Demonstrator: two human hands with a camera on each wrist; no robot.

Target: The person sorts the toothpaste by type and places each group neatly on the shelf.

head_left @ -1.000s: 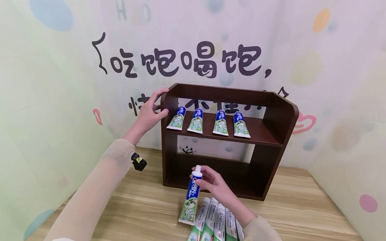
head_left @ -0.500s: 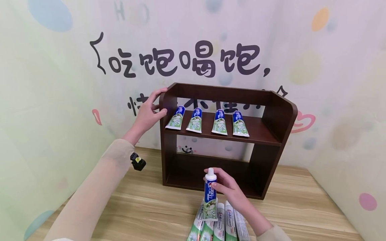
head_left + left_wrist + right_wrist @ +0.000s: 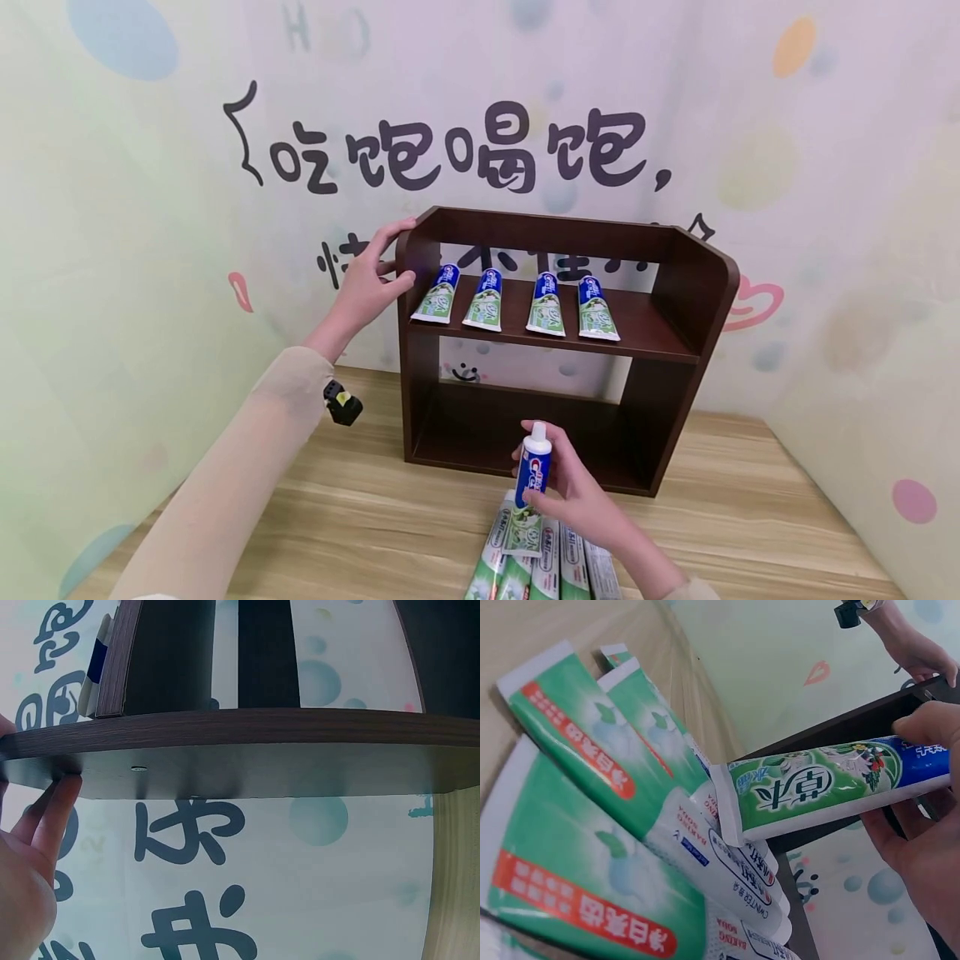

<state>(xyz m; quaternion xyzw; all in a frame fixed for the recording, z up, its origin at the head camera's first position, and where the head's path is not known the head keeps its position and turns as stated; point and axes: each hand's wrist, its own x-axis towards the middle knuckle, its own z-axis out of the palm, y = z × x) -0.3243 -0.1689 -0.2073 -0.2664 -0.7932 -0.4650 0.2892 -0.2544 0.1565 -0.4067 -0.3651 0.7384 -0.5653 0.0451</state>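
Observation:
My right hand (image 3: 581,504) holds a blue, green and white toothpaste tube (image 3: 528,496), cap up, in front of the shelf's lower compartment. In the right wrist view the tube (image 3: 817,787) lies between thumb and fingers, its flat end over other tubes. My left hand (image 3: 367,282) grips the left side panel of a dark brown two-tier shelf (image 3: 686,304) near its top; in the left wrist view, fingers of the left hand (image 3: 30,877) press the panel's outer face. Several matching toothpaste tubes (image 3: 546,307) rest in a row on the upper tier, caps to the back.
Several green-and-white toothpaste tubes (image 3: 491,558) lie side by side on the wooden table (image 3: 352,517) below my right hand. A printed fabric wall (image 3: 480,75) stands right behind the shelf, with further walls on both sides. A black wrist camera (image 3: 342,403) sits on my left wrist.
My right hand has moved the held tube to the right, from the left of the green-and-white tubes to above them. The left hand stays on the shelf.

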